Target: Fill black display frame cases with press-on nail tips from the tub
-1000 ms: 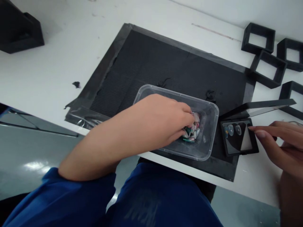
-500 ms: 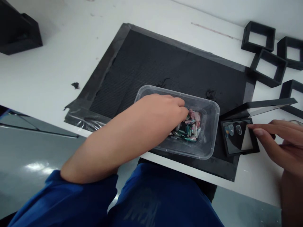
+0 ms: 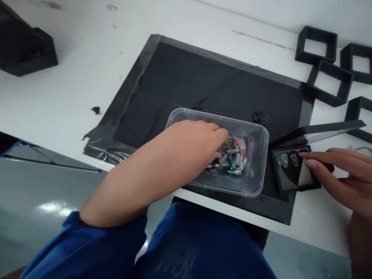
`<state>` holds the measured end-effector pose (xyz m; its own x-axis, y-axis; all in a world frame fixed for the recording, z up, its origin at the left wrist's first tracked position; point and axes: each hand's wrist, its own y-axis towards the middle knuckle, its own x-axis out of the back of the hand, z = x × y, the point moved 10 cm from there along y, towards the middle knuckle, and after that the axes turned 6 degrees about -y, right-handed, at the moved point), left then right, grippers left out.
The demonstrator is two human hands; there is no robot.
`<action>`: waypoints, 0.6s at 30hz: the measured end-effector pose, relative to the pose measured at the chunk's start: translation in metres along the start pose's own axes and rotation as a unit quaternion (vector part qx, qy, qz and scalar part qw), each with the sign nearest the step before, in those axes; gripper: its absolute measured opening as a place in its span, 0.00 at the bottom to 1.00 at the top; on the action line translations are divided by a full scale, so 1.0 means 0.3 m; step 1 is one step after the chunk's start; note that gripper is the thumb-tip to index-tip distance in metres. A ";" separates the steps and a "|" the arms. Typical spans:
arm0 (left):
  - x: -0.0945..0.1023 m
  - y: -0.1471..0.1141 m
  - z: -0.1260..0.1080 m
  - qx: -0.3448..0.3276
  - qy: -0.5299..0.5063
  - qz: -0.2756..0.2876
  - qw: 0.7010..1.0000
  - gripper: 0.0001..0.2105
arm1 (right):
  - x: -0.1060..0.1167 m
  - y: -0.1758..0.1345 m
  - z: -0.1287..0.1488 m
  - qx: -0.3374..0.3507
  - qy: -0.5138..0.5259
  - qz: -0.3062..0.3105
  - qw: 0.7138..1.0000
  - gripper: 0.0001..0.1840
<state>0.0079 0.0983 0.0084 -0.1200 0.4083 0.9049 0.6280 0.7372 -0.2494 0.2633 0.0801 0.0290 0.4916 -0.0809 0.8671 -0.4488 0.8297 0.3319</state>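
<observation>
I saw the left hand (image 3: 197,137) curled into the clear tub (image 3: 257,162), fingertips down among loose false nails (image 3: 238,153); whether they pinched one, I couldn't tell. A light touch suited that jumble. Beside the tub, a few see-through nails (image 3: 294,159) lay in the open case (image 3: 305,177). At its far edge the right hand (image 3: 345,174) had thumb and forefinger close together, their hold unclear.

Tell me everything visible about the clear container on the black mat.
The clear container looks plastic: rectangular, rounded corners, rimmed, open-topped. It sits flat on the black mat near the table's front edge, holding small pink, green and pale pieces. The left hand reaches inside, hiding part of it; rim contact is unclear.
</observation>
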 end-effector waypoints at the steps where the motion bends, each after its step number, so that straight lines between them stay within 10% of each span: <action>1: 0.003 0.000 0.003 0.002 -0.002 -0.004 1.000 0.06 | -0.002 -0.002 -0.007 -0.009 -0.006 0.001 1.000 0.07; 13: 0.012 0.032 -0.001 0.022 0.008 0.048 0.999 0.12 | -0.010 -0.009 -0.019 -0.030 -0.028 0.012 0.999 0.07; 18: 0.084 0.013 -0.032 -0.022 0.022 -0.035 0.999 0.12 | -0.006 -0.005 -0.011 -0.026 -0.035 0.010 0.999 0.06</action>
<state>0.0146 0.1062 0.0335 -0.1320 0.3310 0.9344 0.6529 0.7382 -0.1693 0.2655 0.0807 0.0257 0.4288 -0.1010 0.8978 -0.4174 0.8591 0.2961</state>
